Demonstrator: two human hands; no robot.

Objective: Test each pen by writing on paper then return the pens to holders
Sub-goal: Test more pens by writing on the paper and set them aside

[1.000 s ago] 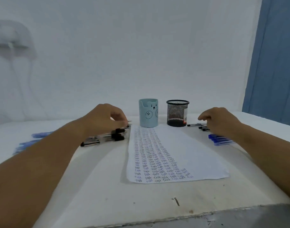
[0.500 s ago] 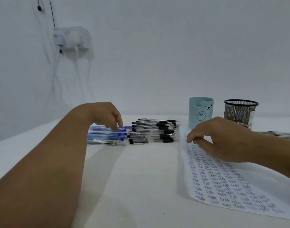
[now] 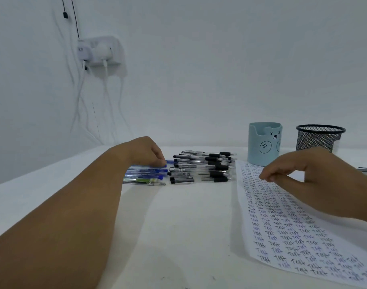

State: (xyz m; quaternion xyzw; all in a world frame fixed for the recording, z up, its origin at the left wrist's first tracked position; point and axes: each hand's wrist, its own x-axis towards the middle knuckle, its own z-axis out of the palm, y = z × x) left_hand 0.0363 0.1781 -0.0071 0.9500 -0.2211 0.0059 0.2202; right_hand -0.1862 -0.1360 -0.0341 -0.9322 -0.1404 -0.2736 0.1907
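Blue pens (image 3: 146, 172) lie in a row near the counter's far left edge, long axes running left to right; left hand (image 3: 144, 152) is nearer, fingertips curled onto the top pen, grip not confirmed; right hand (image 3: 309, 174) hovers loosely curled, holding nothing, over the paper (image 3: 282, 232).

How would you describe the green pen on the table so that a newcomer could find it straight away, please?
Start at the light blue bear-face holder and look left past the pile of black-grip pens to the row of blue pens under the left hand. The green pen lies at that row's near edge; it alone has a green barrel.
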